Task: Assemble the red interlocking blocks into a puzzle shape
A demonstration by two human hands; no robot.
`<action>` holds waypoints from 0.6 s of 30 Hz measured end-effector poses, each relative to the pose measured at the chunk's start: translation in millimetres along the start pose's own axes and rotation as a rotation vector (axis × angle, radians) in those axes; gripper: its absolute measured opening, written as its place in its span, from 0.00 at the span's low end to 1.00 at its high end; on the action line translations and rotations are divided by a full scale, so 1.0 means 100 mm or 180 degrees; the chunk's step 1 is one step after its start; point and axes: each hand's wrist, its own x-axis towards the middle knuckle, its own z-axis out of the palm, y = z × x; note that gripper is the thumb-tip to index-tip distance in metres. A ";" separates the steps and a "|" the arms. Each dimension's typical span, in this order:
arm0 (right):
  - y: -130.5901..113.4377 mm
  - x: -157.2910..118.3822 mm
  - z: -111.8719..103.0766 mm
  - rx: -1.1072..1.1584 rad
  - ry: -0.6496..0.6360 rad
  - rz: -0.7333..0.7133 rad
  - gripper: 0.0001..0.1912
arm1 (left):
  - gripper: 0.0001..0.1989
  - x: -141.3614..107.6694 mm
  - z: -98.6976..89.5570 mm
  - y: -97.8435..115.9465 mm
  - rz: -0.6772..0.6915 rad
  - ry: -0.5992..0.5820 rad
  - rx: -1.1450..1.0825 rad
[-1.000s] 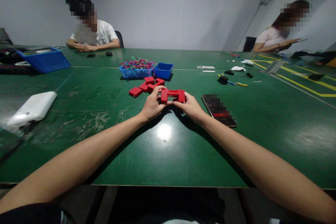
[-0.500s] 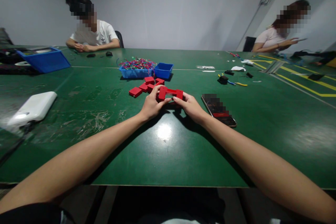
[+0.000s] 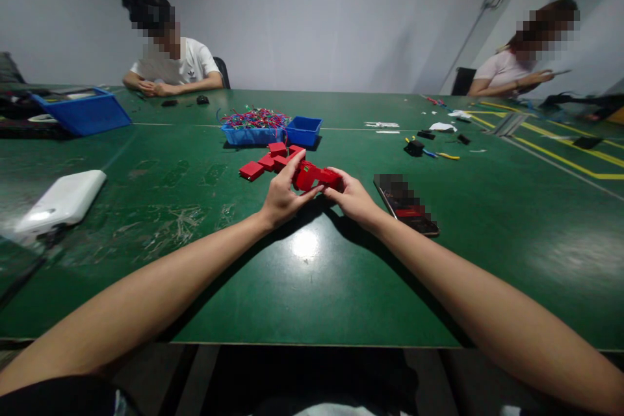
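Observation:
A red plastic part (image 3: 309, 177) with a notch in its side is held above the green table (image 3: 244, 292), tilted, with a small green spot showing near its left end. My left hand (image 3: 284, 192) is closed on its left end, thumb below and index finger raised along the edge. On its right end, my right hand (image 3: 355, 196) grips with thumb and fingers. Fingertips behind the part are hidden. Just beyond my left hand lie several red blocks (image 3: 251, 171) in a loose group.
Behind the blocks stand a blue bin (image 3: 253, 136) full of coloured wires and a smaller blue bin (image 3: 305, 132). A phone (image 3: 407, 206) lies right of my hands, pliers (image 3: 446, 156) farther back. A white device (image 3: 63, 200) is at left. Two people sit across the table.
The red part has turned in my hands: its notched face was toward me and level, and now it is tilted with another side showing. My left index finger has lifted slightly.

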 end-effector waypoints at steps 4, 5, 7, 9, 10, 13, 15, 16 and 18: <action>-0.01 0.00 0.00 -0.0115 -0.0087 -0.0166 0.29 | 0.38 -0.01 0.00 0.01 0.0288 0.0141 -0.0032; -0.01 0.00 0.00 -0.0139 -0.0110 -0.0189 0.29 | 0.36 -0.01 0.00 0.01 0.0409 0.0141 0.0032; 0.00 0.00 0.00 -0.0191 -0.0136 -0.0228 0.29 | 0.33 -0.01 -0.02 0.03 0.0658 0.0069 0.0199; 0.00 0.00 0.00 -0.0255 -0.0124 -0.0277 0.29 | 0.31 -0.01 -0.03 0.06 0.0871 -0.0043 0.0338; -0.01 -0.01 0.00 -0.0292 -0.0112 -0.0302 0.29 | 0.29 -0.01 -0.03 0.07 0.0979 -0.0091 0.0377; -0.04 -0.02 0.00 -0.0375 -0.0167 -0.0384 0.31 | 0.27 -0.02 -0.03 0.10 0.1269 -0.0202 0.0366; -0.06 -0.03 0.00 -0.0389 -0.0275 -0.0422 0.30 | 0.28 -0.03 -0.02 0.11 0.1381 -0.0210 0.0309; -0.07 -0.04 0.01 -0.0388 -0.0322 -0.0425 0.29 | 0.29 -0.03 -0.02 0.10 0.1402 -0.0186 0.0283; -0.08 -0.04 0.01 -0.0380 -0.0381 -0.0378 0.26 | 0.31 -0.02 -0.02 0.10 0.1402 -0.0122 0.0241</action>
